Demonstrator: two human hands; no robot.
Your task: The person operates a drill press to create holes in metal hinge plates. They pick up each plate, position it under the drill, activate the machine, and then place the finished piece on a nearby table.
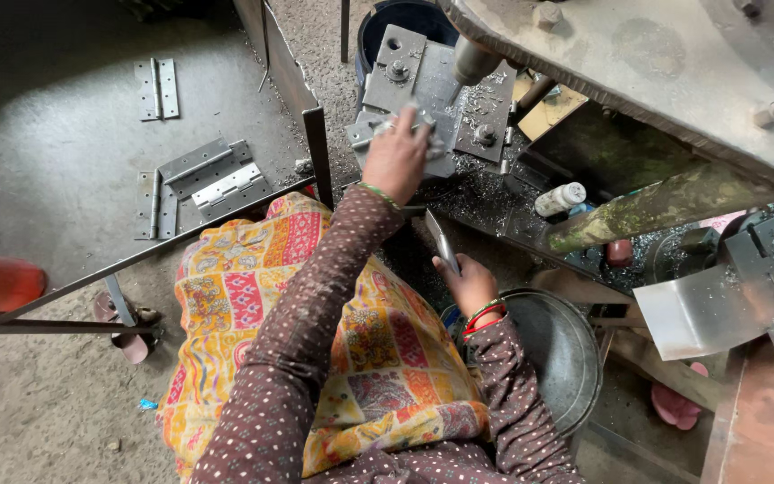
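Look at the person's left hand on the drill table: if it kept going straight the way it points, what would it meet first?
The left hand points up the picture, pressing a metal piece on the jig plate. Straight on, it would probably meet the drill bit just beyond its fingertips, though depth is hard to judge.

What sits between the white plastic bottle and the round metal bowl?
In the head view, between white plastic bottle and round metal bowl, lies a dark ledge strewn with metal shavings.

the drill spindle (472, 63) and clamp plates (396, 72) crowded the upper centre; a slanted metal bar (226, 220) fenced the left, beyond it open floor (47, 134) with scattered hinges (212, 179).
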